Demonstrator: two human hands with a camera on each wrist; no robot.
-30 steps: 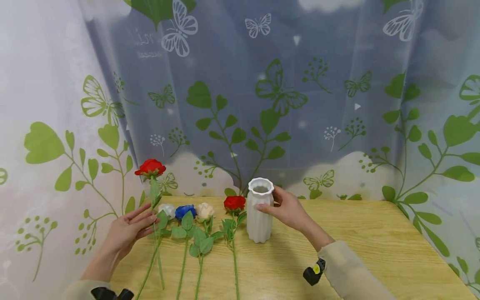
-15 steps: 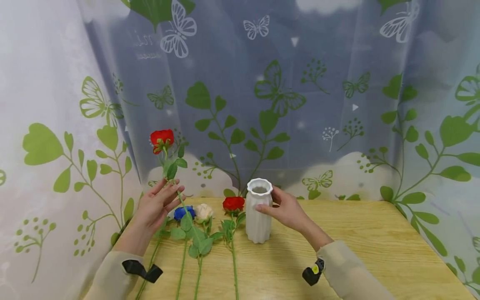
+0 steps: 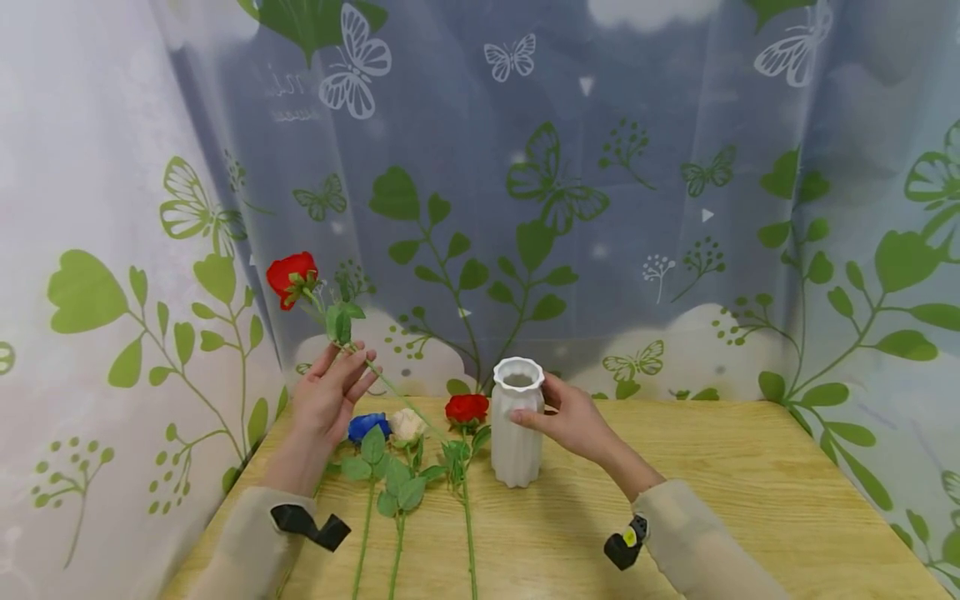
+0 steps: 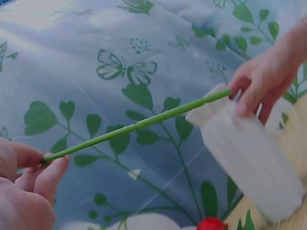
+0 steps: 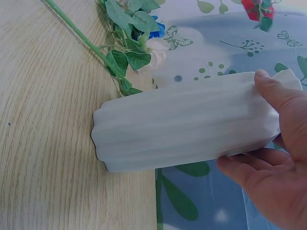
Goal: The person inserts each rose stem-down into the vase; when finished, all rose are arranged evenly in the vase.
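In the head view my left hand [image 3: 330, 396] holds a red rose [image 3: 291, 277] up off the table by its stem. The bloom leans to the left, while the stem slopes down to the right. The left wrist view shows thumb and fingers pinching the green stem [image 4: 144, 123], whose far end overlaps the vase's mouth and right hand; I cannot tell whether they touch. My right hand [image 3: 577, 417] grips a white ribbed vase [image 3: 517, 437] near its rim, thumb in front. The vase stands upright on the table, as the right wrist view [image 5: 187, 127] also shows.
On the wooden table [image 3: 675, 508] lie a blue rose [image 3: 368, 427], a cream rose [image 3: 408, 425] and another red rose [image 3: 467, 408], left of the vase with stems toward me. A patterned curtain [image 3: 480, 167] hangs behind the table and along its sides.
My left hand has lifted the red rose and moved up and to the right. The bloom has then tipped left, its stem swinging toward the vase. My right hand has kept still on the vase.
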